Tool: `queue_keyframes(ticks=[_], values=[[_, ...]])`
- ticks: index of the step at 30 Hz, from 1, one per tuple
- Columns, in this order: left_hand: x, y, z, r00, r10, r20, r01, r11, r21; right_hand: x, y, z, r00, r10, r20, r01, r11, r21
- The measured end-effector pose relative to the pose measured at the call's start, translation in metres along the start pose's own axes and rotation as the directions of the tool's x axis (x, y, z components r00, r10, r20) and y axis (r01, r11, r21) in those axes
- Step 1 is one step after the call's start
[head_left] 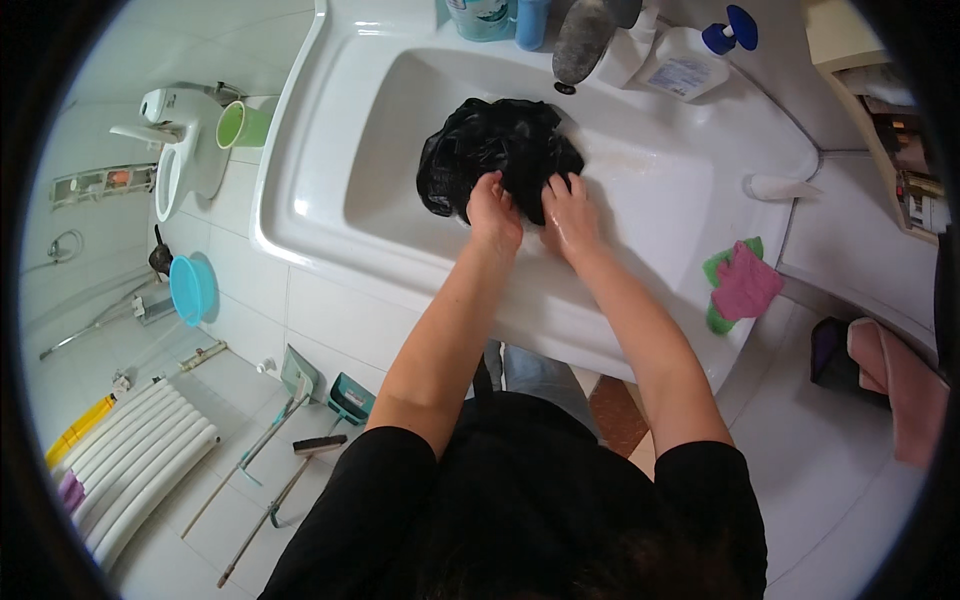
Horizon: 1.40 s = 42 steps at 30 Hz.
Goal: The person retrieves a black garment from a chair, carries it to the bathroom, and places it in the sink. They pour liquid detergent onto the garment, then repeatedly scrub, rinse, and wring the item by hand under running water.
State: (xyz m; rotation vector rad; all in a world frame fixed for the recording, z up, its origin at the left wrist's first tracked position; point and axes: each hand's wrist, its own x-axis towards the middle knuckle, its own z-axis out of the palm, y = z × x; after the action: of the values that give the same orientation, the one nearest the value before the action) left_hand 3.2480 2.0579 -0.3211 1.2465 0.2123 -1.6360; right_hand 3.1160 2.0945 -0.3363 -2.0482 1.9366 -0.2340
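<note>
A bunched, wet-looking black cloth lies in the basin of the white sink. At its near edge my left hand has its fingers curled into the fabric, thumb uppermost. Just to the right, my right hand grips the cloth's near right edge with bent fingers. Both hands look wet. Folds of the cloth hide some fingertips. Above the far side of the basin hangs a dark grey faucet.
White pump bottle with a blue head stands right of the faucet; a teal container is left of it. Pink cloth over a green cloth drapes at the sink's right front edge. A white tube lies farther right.
</note>
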Motion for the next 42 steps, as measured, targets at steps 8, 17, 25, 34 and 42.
queue_keyframes(ticks=[8, 17, 25, 34, 42], values=[[-0.056, 0.034, 0.035, 0.73, -0.29, 0.619, 0.462, 0.877, -0.133, -0.057, -0.105, -0.114, 0.964, 0.052, -0.261, 0.159, 0.674, 0.722], [-0.064, 0.012, 0.053, 0.955, -0.182, 0.235, 0.239, 0.94, -0.242, 0.036, -0.039, -0.089, 0.929, 0.245, -0.278, 0.009, 0.736, 0.677], [-0.037, 0.0, 0.011, 0.978, -0.081, 0.193, 0.099, 0.992, -0.081, 0.027, -0.067, -0.07, 0.903, 0.397, -0.162, -0.184, 0.7, 0.69], [-0.069, 0.046, 0.037, 0.978, 0.122, 0.167, -0.154, 0.969, 0.191, 0.02, -0.042, -0.048, 0.894, 0.445, 0.048, -0.234, 0.375, 0.897], [-0.023, 0.041, 0.002, 0.862, 0.416, 0.291, -0.505, 0.643, 0.575, -0.005, 0.05, -0.062, 0.981, 0.192, -0.037, -0.195, 0.973, -0.122]])
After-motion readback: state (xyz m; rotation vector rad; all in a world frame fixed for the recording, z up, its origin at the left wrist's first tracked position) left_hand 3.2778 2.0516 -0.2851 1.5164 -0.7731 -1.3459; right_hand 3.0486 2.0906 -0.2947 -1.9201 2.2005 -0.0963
